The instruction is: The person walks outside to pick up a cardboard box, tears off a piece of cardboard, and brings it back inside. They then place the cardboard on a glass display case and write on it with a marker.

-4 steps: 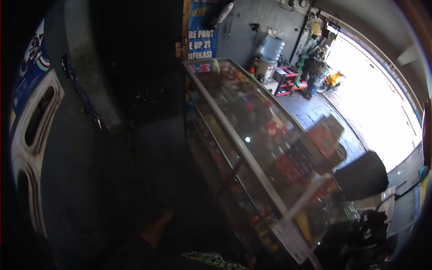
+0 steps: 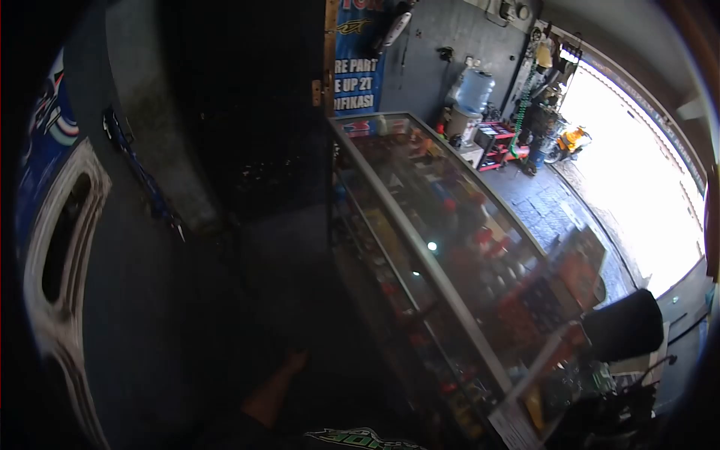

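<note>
One glass counter (image 2: 461, 322) ran from the back wall down to the lower right of my feed, just to the right of where the wearer stood. Its shelves were packed with small boxed goods, mostly red and dark, too blurred for me to count or read. One bright spot of light (image 2: 431, 245) sat on the glass. The counter's near end was cut off by the frame edge, with a pale sheet (image 2: 517, 420) against it there.

Neither the left hand nor the right hand was in view, so I could not tell whether they were spread, closed or pinching anything. One skin-toned shape (image 2: 274, 390) showed low in the dark floor area, left of the counter; it was perhaps a bare foot, but the dim light left that unsure. Below it was one dark garment with green print (image 2: 360, 436), cropped at the bottom.

One rounded black shape (image 2: 626, 324) stood beyond the counter's near end and hid what lay behind it. At the far end I saw one blue banner (image 2: 356, 60), its text partly cut off, one water jug (image 2: 473, 90), one red rack (image 2: 496, 142) and one yellow object (image 2: 571, 139) by the glaring entrance. One white-edged panel (image 2: 64, 247) filled the left.
</note>
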The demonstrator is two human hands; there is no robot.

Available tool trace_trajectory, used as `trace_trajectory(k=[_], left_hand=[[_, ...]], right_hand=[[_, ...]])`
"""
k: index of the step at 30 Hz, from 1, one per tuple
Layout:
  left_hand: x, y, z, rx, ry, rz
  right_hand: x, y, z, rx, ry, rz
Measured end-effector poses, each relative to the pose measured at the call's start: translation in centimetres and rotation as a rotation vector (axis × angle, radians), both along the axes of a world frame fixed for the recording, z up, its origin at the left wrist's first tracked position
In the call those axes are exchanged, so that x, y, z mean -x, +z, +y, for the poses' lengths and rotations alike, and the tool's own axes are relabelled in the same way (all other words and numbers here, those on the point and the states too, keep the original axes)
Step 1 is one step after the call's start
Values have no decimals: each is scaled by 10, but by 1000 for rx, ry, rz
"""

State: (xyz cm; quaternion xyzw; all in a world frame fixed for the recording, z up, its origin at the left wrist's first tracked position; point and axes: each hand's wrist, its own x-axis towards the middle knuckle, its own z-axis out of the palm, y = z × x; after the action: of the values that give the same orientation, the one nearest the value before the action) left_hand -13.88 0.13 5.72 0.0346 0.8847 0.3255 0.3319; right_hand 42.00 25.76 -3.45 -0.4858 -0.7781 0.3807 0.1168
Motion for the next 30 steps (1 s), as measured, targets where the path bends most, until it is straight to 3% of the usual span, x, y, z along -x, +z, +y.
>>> trace_trajectory(k=[2,4,6,8,9,11,13,17,20,22,25,29,30], left_hand=[[-2,-26,37,-108,194,17],[26,-36,61,-228,175,11],[63,10,90,-81,164,-132],[111,-111,95,-56,135,-13],[122,-116,82,-49,140,-20],[180,-100,102,-284,183,-292],[218,-80,88,-213,210,-273],[318,-44,67,-146,280,-161],[382,-26,71,-129,312,-96],[429,-22,88,-138,310,-57],[513,-15,132,-174,235,11],[672,-7,217,-271,34,119],[708,9,242,-260,-13,118]], right_hand=[[89,18,40,105,21,-80],[167,32,69,175,64,-145],[241,33,87,234,140,-214],[312,22,103,268,248,-281],[349,16,110,279,317,-302],[435,11,126,284,471,-312],[523,24,137,288,599,-250],[684,116,159,293,749,-106],[747,254,164,193,900,-64],[784,300,173,498,817,-14],[842,323,182,732,746,65],[927,383,204,752,584,92],[943,383,213,1086,639,451]])
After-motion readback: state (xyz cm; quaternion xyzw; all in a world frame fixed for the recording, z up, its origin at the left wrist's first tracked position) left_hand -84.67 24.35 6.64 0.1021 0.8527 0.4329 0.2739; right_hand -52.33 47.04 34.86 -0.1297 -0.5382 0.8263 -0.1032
